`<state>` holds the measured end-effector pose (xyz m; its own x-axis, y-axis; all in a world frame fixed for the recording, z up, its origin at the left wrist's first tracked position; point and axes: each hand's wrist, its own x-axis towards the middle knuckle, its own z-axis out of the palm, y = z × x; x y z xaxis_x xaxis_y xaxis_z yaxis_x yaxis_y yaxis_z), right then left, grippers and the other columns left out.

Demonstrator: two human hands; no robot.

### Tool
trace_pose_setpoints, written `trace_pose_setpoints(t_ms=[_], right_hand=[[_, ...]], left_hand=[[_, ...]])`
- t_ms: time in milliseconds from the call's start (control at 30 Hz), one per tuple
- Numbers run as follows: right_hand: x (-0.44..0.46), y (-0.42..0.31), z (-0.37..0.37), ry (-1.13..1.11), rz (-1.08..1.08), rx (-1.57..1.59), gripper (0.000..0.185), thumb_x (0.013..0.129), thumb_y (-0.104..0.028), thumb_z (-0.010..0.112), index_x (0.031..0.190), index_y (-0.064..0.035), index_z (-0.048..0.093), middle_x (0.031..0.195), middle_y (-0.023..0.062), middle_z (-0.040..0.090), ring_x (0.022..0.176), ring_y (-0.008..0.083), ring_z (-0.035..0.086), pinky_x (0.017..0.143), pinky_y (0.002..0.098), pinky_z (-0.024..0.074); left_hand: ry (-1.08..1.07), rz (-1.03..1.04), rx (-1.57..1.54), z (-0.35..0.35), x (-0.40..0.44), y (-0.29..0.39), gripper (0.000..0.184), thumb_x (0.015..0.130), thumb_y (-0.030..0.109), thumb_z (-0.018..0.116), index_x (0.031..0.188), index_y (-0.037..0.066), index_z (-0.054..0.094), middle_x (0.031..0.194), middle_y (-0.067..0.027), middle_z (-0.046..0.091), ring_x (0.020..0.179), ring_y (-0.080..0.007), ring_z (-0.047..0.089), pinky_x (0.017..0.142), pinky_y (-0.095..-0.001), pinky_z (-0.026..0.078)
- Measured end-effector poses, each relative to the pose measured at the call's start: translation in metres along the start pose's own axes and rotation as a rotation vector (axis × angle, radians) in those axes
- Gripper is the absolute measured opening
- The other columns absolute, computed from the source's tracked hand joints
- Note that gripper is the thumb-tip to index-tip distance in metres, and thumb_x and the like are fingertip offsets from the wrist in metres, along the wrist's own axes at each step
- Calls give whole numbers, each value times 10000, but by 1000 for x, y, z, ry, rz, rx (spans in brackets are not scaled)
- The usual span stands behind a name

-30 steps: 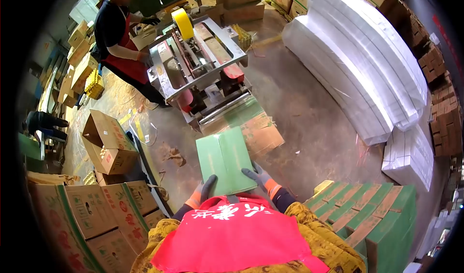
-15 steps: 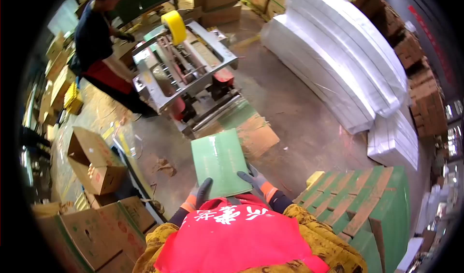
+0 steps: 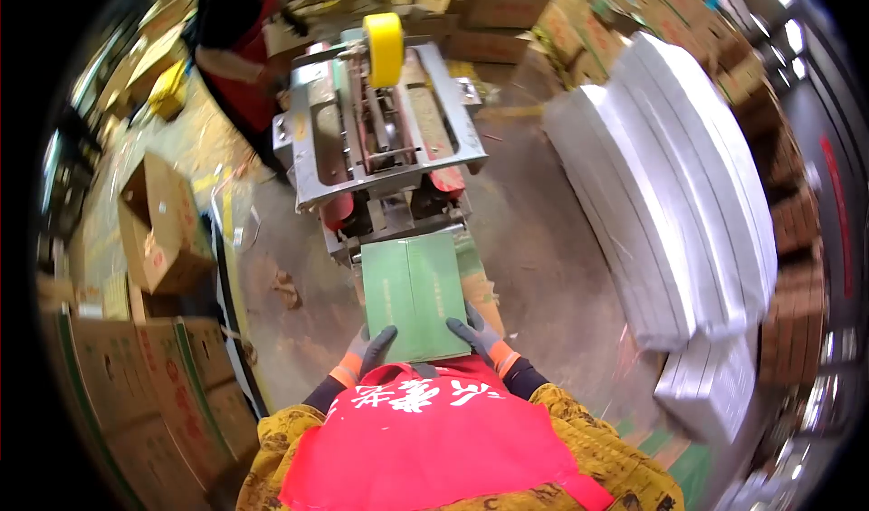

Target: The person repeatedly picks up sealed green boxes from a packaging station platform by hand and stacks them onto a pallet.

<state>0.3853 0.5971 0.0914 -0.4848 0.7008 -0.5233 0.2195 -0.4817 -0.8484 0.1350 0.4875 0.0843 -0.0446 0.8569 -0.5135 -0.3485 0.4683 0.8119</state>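
Between my two gloved hands is a green carton (image 3: 414, 298), its top face with a centre seam turned up towards me. My left hand (image 3: 371, 348) presses on its near left side, and my right hand (image 3: 477, 332) grips the near right side. The carton's far edge reaches the roller end of a metal sealing machine (image 3: 385, 122) with a yellow tape roll (image 3: 384, 51) on top. Below and right of the carton, part of a brown and green cardboard piece (image 3: 480, 296) shows.
Wrapped white stacks (image 3: 670, 194) stand on the right. An open brown box (image 3: 167, 226) and stacked cartons (image 3: 149, 402) are on the left. A co-worker in a red apron (image 3: 243, 76) stands left of the machine. Green cartons (image 3: 692, 466) lie at the lower right.
The view has turned, so the machine now lies straight ahead and the green stack at right has mostly left the view. The carton, still between my hands, now overlaps the machine's near end.
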Motion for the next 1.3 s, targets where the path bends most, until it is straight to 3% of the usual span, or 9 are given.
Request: trace_pose_setpoints(t_ms=[467, 600, 733, 967, 1100, 1133, 1167, 1233, 1300], right_hand=[[78, -49, -172, -793, 138, -316, 789, 817, -323, 713, 1422, -28, 301, 1344, 116, 472, 1229, 195, 436, 1032, 327, 345], [72, -66, -156, -874, 240, -339, 499, 882, -131, 576, 1338, -25, 402, 1236, 63, 532, 1081, 157, 527, 916, 277, 428], [62, -81, -148, -1078, 44, -634, 473, 900, -188, 547, 1330, -30, 431, 1162, 32, 551, 911, 104, 536, 779, 238, 447], [32, -76, -168, -1206, 99, -558, 588, 899, -226, 584, 1406, -42, 350, 996, 8, 564, 861, 93, 520, 753, 233, 440], [58, -43, -207, -1202, 190, -661, 480, 882, -196, 610, 1301, -54, 424, 1081, 42, 566, 929, 126, 537, 802, 266, 434], [42, -52, -206, -1164, 270, -682, 469, 865, -194, 634, 1271, -61, 443, 1072, 42, 577, 909, 121, 547, 772, 263, 441], [33, -57, -204, -1130, 336, -714, 458, 848, -192, 658, 1242, -68, 461, 1063, 43, 588, 888, 117, 558, 743, 260, 449], [33, -50, -197, -1170, 287, -657, 515, 840, -228, 676, 1265, -48, 446, 1006, 24, 588, 798, 112, 536, 689, 256, 437], [48, -47, -192, -1128, 391, -530, 672, 780, -193, 757, 1319, -14, 400, 1132, 75, 580, 1013, 163, 536, 848, 290, 455]], left_hand=[[723, -108, -343, 233, -3, -60, 636, 816, 388, 702, 1253, -17, 479, 1140, -121, 605, 959, -203, 614, 823, -321, 513], [910, 147, -623, 278, 8, -117, 750, 756, 426, 753, 1288, -11, 456, 1205, -119, 579, 1061, -196, 563, 921, -330, 462], [1238, 240, -542, 316, 13, -144, 839, 668, 479, 802, 1272, -3, 478, 1181, -127, 589, 1080, -225, 547, 943, -346, 431], [1332, 466, -843, 377, 52, -199, 888, 636, 474, 823, 1286, -15, 467, 1219, -138, 566, 1122, -240, 522, 967, -347, 409], [1501, 214, -649, 375, 32, -188, 951, 657, 453, 814, 1360, -21, 383, 1320, -154, 489, 1202, -259, 460, 1026, -357, 378], [1384, 520, -643, 359, 31, -196, 856, 712, 423, 783, 1342, -22, 412, 1294, -140, 513, 1186, -231, 471, 1006, -356, 394], [1285, 254, -650, 369, -30, -122, 761, 756, 381, 758, 1317, -26, 443, 1251, -125, 549, 1149, -203, 500, 985, -348, 410], [1110, 391, -867, 341, -29, -130, 741, 753, 334, 771, 1327, -8, 450, 1247, -105, 560, 1114, -178, 532, 959, -329, 431], [1109, 311, -706, 299, -22, -143, 803, 718, 344, 800, 1338, -15, 439, 1249, -118, 562, 1122, -198, 540, 961, -349, 439]])
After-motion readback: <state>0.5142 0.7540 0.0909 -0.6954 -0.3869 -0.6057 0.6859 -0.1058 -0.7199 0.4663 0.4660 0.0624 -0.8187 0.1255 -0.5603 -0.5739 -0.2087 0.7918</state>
